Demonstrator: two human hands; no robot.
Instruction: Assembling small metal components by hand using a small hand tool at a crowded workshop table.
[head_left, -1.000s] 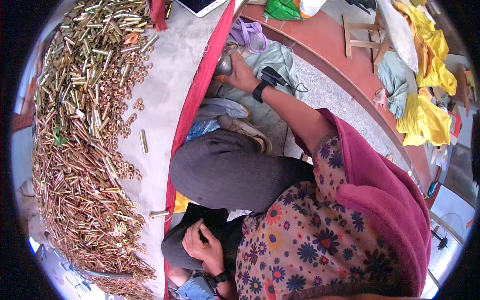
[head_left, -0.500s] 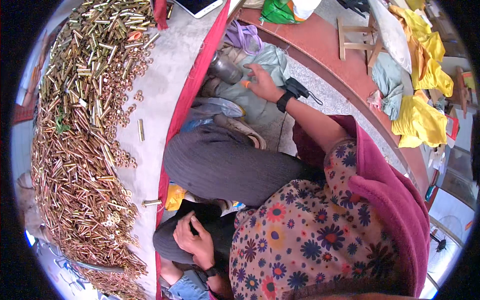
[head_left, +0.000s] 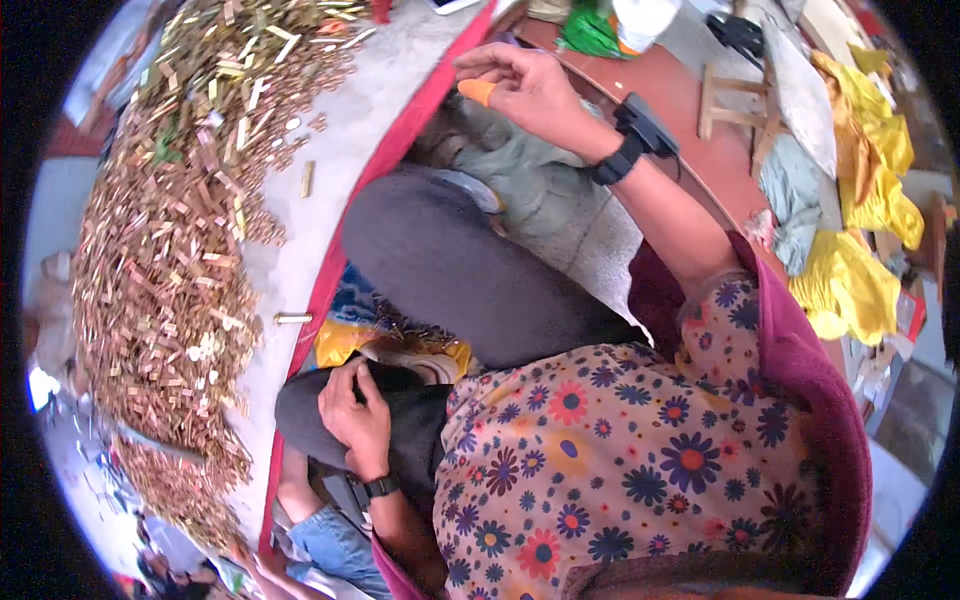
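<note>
My right hand (head_left: 525,88) is raised beside the red-edged table border, with an orange finger cot (head_left: 476,92) on its thumb. Its fingers stretch forward, slightly bent, and nothing shows in them. My left hand (head_left: 355,415) rests on my dark-trousered knee, loosely curled, thumb apart from the fingers, nothing visible in it. To the left, a big heap of small brass-coloured metal tubes (head_left: 160,300) covers the pale tabletop (head_left: 330,120). One loose tube (head_left: 293,318) lies at the table's edge near my left hand. Farther up lies another single tube (head_left: 307,179).
Grey-green cloth (head_left: 540,180) lies below my right hand. A yellow bag (head_left: 340,340) sits under the table edge. To the right are a wooden stool (head_left: 740,110) and yellow sacks (head_left: 850,285). Another person's blue denim (head_left: 340,545) shows at the bottom.
My right hand has risen from over the cloth and jar on the floor to beside the table's edge. My left hand stays on my knee. The whole view has shifted.
</note>
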